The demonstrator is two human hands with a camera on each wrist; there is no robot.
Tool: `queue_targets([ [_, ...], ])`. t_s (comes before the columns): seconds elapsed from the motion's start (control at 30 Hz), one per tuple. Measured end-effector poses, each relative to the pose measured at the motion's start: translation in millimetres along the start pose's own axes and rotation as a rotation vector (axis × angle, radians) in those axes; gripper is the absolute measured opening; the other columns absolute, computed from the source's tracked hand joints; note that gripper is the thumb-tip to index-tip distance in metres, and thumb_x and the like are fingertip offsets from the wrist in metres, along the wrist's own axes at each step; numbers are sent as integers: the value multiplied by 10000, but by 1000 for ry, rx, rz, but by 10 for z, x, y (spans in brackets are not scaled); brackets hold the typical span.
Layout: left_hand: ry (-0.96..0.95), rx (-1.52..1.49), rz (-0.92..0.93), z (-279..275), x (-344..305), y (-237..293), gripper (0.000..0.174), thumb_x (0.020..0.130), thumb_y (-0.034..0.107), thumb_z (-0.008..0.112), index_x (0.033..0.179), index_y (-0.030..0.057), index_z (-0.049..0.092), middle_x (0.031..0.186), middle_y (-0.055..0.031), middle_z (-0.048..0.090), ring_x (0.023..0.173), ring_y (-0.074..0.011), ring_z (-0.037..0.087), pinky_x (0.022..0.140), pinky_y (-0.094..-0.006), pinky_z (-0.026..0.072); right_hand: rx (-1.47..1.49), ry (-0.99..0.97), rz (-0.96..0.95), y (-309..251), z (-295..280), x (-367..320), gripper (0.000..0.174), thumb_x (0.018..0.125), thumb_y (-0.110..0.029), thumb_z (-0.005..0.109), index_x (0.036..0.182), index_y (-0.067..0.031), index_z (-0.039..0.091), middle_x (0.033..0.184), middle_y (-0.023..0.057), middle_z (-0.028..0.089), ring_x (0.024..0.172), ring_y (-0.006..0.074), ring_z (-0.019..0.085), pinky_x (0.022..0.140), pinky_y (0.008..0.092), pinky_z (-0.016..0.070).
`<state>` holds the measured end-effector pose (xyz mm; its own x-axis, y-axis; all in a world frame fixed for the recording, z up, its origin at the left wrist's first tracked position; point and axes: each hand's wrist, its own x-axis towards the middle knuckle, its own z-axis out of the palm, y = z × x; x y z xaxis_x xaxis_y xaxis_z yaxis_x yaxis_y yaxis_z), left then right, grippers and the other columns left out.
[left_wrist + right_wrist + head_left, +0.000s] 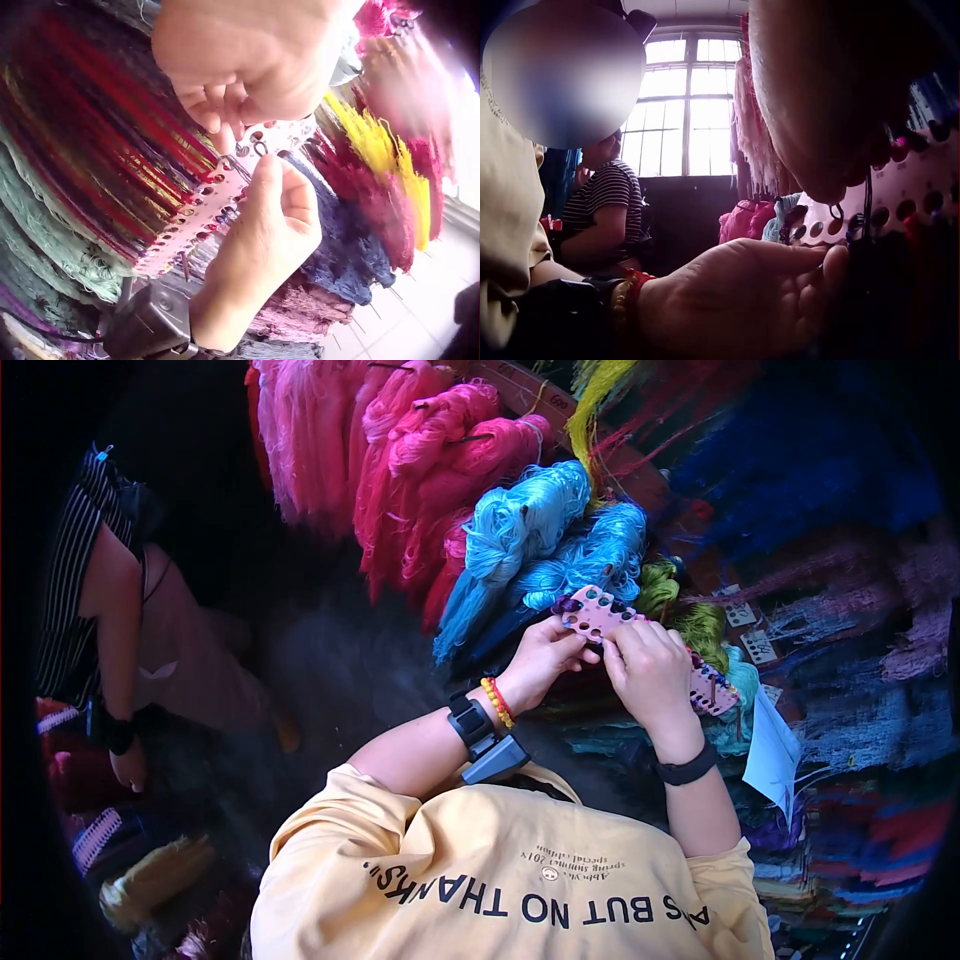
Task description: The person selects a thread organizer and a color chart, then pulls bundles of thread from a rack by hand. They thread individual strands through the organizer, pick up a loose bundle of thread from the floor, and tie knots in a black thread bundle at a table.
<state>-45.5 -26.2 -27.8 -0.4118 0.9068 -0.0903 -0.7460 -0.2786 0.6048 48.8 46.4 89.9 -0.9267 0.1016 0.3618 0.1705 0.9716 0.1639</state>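
Observation:
A pink thread card (598, 614) punched with rows of round holes lies between the two hands, with coloured strands hanging from many holes. The left hand (543, 658), with a beaded bracelet at its wrist, is at the card's near edge, thumb and finger pinching dark thread (237, 166). Across from it the right hand (650, 668) lies over the card, its fingers bent and the thumb (265, 177) at a small dark loop by the holes. Dark strands (868, 199) run down past the holes in the right wrist view. The right fingertips are partly hidden there.
Blue skeins (530, 520) and pink skeins (430, 450) hang on pegs beyond the card. Green skeins (700, 628) and a white paper (772, 745) are at the right. Another person in a striped top (604, 206) is off to the left, before a barred window (686, 97).

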Motion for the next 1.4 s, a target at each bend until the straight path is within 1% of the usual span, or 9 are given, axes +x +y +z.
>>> queue_targets([
  [0.23,-31,77,74,-37,24,-59,138,879,68,510,972,23,602,837,-37,631,694,-77,571,619,-201,449,-74,12,-54,-16,63,20,86,733,-162,635,726,-115,564,668,26,542,665,199,543,603,342,364],
  [0.33,-66,86,100,-76,42,-84,128,886,100,538,972,44,614,864,-25,633,743,-83,590,638,-203,456,-91,20,-59,-15,86,13,95,726,-162,639,714,-119,556,652,20,537,649,192,542,608,339,358],
  [0.63,-95,106,143,-57,72,-106,99,886,96,538,925,42,611,820,-26,621,696,-74,562,623,-198,450,-36,48,-87,-3,66,19,91,739,-161,629,744,-116,550,644,25,559,613,187,556,595,337,353],
  [0.83,86,130,135,-149,-5,-174,98,880,107,544,937,34,577,855,-51,631,701,-84,567,629,-193,454,-40,-231,-44,105,-152,52,111,775,-177,611,808,-89,552,689,69,608,633,236,607,587,355,448],
  [0.87,119,112,119,-199,-28,-197,99,878,106,545,939,33,574,866,-57,632,706,-87,570,633,-193,457,-16,-292,-34,137,-208,62,128,786,-186,602,828,-75,554,711,87,618,641,273,615,578,372,481],
  [0.97,159,-46,114,-280,-132,-244,98,874,87,542,949,34,577,913,-66,627,731,-100,575,648,-196,465,64,-315,-19,285,-202,36,131,796,-186,593,847,-70,562,740,100,627,658,295,617,574,396,485],
  [1.13,34,-343,230,-181,-292,-241,136,848,90,570,977,54,593,928,-41,619,784,-123,567,720,-258,468,117,-299,-81,356,-190,6,120,803,-182,589,852,-74,572,769,111,634,661,305,618,574,407,491],
  [1.33,-253,-670,300,1,-532,-224,89,843,142,497,820,86,562,789,-50,561,721,-161,535,690,-304,420,107,-252,-169,424,-151,-49,108,807,-177,582,830,-73,567,750,113,628,658,308,618,572,408,495],
  [1.4,-396,-629,314,-8,-569,-232,85,832,147,489,788,96,540,758,-49,530,703,-161,513,667,-308,399,114,-233,-182,437,-137,-53,105,809,-174,578,826,-71,565,746,115,626,657,312,617,572,410,496],
])
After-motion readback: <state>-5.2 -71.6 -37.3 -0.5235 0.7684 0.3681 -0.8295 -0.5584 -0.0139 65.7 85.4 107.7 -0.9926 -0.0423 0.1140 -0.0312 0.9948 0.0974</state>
